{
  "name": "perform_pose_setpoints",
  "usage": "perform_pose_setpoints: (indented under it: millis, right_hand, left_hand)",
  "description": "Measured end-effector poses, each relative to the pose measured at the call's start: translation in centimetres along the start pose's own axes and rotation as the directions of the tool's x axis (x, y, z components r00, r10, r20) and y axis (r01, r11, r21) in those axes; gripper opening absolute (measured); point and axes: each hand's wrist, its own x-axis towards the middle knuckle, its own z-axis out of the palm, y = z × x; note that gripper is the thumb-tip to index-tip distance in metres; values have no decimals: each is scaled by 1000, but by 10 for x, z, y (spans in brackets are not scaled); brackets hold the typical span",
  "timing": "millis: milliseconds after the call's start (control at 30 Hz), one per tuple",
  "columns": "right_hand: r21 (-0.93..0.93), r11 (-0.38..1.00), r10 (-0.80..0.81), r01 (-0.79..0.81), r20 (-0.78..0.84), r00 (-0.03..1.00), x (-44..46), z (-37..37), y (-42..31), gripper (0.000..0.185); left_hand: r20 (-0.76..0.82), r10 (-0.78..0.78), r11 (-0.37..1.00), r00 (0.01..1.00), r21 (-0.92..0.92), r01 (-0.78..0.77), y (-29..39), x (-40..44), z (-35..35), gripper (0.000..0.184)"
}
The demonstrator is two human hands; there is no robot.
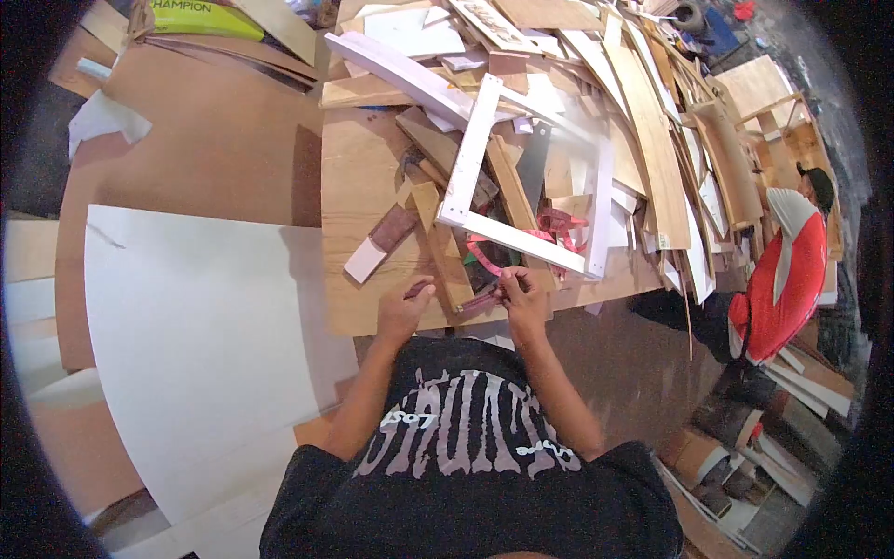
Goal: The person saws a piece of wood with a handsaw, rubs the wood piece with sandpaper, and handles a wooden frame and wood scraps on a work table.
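My left hand [402, 312] is closed near the table's front edge, with a small dark reddish bit at its fingertips that I cannot make out. To its right, my right hand [524, 306] pinches a red measuring tape [481, 258], which loops on the table under a white rectangular frame [514, 237]. Between the hands lies a narrow wooden strip [441, 250]. A sanding block or brush-like piece, dark red and pale [382, 244], rests beyond my left hand. Near it is a hammer [430, 171], partly covered by wood.
Wood offcuts [643, 140] are piled across the back and right of the wooden table [358, 177]. A large white panel [209, 345] lies at the left beside a brown board [200, 140]. At the right, a person in red and white [792, 279] bends beside scrap wood.
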Motion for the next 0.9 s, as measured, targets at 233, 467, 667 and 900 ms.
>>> perform_pose_setpoints:
  millis: [233, 467, 667, 900]
  right_hand:
    - [25, 997, -68, 70, -59, 996, -37, 30, 22, 15]
    - [-137, 986, -115, 96, -146, 983, -37, 47, 32, 14]
    - [-564, 820, -193, 95, -116, 974, 0, 13, 135, 20]
    - [-420, 893, -231, 164, -113, 966, 10, -6, 179, 27]
  left_hand:
    - [140, 56, 994, 989, 85, -68, -5, 16, -36, 30]
    - [262, 252, 935, 932, 184, -304, -12, 36, -31, 26]
    - [427, -237, 971, 873, 106, 212, -67, 48, -4, 44]
    - [482, -304, 941, 822, 16, 338, -75, 49, 20, 52]
